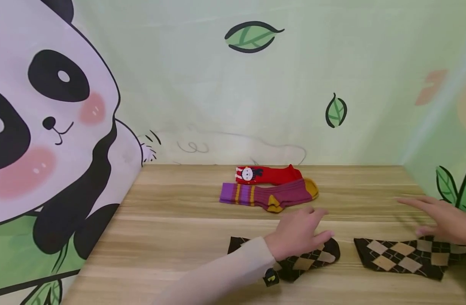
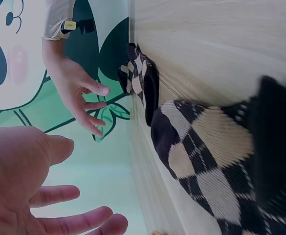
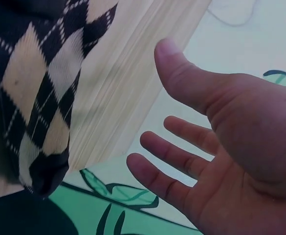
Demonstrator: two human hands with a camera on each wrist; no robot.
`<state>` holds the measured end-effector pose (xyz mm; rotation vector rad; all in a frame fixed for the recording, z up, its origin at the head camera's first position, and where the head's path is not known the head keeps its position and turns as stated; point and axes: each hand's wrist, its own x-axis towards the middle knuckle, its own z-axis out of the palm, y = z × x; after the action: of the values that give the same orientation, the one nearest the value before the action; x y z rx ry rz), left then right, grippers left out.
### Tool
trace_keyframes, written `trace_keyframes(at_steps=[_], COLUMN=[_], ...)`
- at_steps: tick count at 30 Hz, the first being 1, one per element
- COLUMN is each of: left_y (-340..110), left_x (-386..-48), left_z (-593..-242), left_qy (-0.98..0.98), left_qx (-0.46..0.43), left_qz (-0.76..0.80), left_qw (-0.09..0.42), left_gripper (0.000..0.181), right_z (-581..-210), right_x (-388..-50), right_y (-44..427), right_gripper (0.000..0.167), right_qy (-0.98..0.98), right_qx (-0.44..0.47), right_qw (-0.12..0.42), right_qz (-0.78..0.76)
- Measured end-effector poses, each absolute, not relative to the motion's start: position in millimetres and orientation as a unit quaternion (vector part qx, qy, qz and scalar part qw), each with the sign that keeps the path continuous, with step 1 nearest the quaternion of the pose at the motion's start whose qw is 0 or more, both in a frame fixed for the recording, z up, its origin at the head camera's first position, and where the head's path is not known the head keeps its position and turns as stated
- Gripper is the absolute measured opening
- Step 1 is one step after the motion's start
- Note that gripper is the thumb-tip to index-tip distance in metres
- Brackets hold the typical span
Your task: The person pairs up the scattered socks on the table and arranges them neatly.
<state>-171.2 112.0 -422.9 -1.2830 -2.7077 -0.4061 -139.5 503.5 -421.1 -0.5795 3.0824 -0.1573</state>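
Two black, tan and grey argyle socks lie flat on the wooden tabletop, side by side. Above the left argyle sock (image 1: 305, 262) hovers my left hand (image 1: 298, 233), its fingers loosely extended and holding nothing; the hand and sleeve hide part of that sock. My right hand (image 1: 446, 218) is over the far end of the right argyle sock (image 1: 400, 256), fingers spread and grasping nothing. In the right wrist view, the right hand (image 3: 216, 142) stands apart from an argyle sock (image 3: 40, 93). The left wrist view shows the left hand (image 2: 50, 191) beside the nearer sock (image 2: 206, 152).
Farther back lie a purple sock (image 1: 261, 197) with mustard stripes, heel and toe, and a red sock (image 1: 274, 176) with a cartoon figure. Both rest on the wooden tabletop (image 1: 171, 237). A pale green backdrop (image 1: 179, 84) printed with a panda and leaves rises behind and beside it.
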Motion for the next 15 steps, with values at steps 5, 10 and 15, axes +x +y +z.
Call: trace_keyframes(at_steps=[5, 10, 15], left_y=[131, 152, 168], left_x=[-169, -165, -160], left_z=[-419, -416, -417], left_qy=[-0.898, -0.899, -0.901], left_qx=[-0.419, -0.42, -0.419], left_qz=[-0.13, -0.118, -0.112], left_qw=[0.038, 0.025, 0.014], left_gripper=[0.057, 0.057, 0.056], right_z=[-420, -427, -436], right_x=[-142, -141, -143], right_y=[516, 535, 547], right_gripper=[0.108, 0.114, 0.117], right_qy=[0.984, 0.988, 0.988], right_qx=[-0.17, -0.142, -0.131], right_qw=[0.031, 0.057, 0.067], right_qz=[-0.051, -0.025, -0.041])
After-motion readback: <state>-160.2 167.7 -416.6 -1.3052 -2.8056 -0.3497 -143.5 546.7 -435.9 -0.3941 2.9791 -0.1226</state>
